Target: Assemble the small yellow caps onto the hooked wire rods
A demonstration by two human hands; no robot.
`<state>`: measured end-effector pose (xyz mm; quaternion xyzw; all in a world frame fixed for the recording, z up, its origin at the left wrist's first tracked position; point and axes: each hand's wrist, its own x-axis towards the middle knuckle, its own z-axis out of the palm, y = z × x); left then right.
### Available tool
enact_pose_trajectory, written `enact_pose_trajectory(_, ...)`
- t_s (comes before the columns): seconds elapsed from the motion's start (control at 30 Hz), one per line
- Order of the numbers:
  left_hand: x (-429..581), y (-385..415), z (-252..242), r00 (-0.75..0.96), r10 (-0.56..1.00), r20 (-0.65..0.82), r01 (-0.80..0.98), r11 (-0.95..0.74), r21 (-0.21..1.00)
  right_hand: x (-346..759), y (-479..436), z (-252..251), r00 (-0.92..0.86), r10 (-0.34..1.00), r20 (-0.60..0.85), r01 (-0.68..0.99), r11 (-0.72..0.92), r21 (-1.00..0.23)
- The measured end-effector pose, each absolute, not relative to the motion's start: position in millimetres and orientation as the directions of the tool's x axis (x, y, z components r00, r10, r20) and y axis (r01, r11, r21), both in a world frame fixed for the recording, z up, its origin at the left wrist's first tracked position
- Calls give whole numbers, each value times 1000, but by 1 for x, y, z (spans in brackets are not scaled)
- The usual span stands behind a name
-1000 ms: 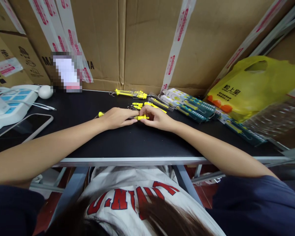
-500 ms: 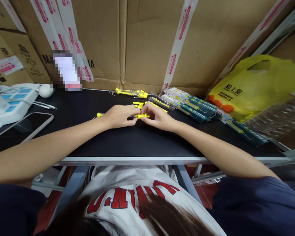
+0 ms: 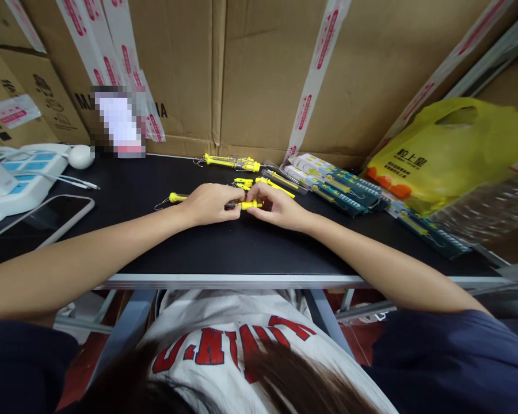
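Observation:
Both hands are on one slim tool with yellow ends and a darker middle; a thin wire comes out of its left yellow end point(image 3: 175, 197). My left hand point(image 3: 209, 204) is closed around the middle, hiding much of it. The right yellow end point(image 3: 251, 204) is pinched between the thumb and fingers of my right hand point(image 3: 280, 206). Just beyond the fingers lie small yellow parts point(image 3: 243, 183) and a long yellow piece point(image 3: 280, 188), partly hidden by my right hand. Farther back rests a bundle of similar yellow-ended tools point(image 3: 232, 163) with thin wires.
Right of my hands lie clear-and-green packs point(image 3: 328, 178) with yellow tools inside, near a yellow plastic bag point(image 3: 453, 152). At left are a phone point(image 3: 38, 227) and a white power strip point(image 3: 38, 178) with cables. Large cardboard boxes point(image 3: 259, 75) stand behind the black table point(image 3: 242, 253).
The tool's left end and its wire have shifted slightly left and up, showing more beyond my left hand. Both hands keep nearly the same place and grip.

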<state>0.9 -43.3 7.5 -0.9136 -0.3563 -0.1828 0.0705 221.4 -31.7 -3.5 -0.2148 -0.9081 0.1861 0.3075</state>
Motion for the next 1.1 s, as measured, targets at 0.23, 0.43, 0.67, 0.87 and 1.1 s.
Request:
enact_pose_trajectory(0.23,0,-44,6,652,640,406,667,-739,94,222,-31,-6,-702,519,488,285,832,-476)
enact_pose_trajectory(0.43,-5,-40,5,700,598,390,610,-785,108,225,-28,-5,-737,492,464,272,844,-463)
enact_pose_trajectory(0.67,-6,-38,4,681,630,375,654,-753,77,226,-25,-6,-711,536,456,315,822,-475)
enact_pose_trajectory(0.87,-5,-36,3,674,637,373,673,-738,44,227,-23,-4,-712,566,414,357,801,-481)
enact_pose_trajectory(1.1,-4,-36,3,667,645,374,675,-735,65,226,-24,-4,-695,576,430,357,796,-489)
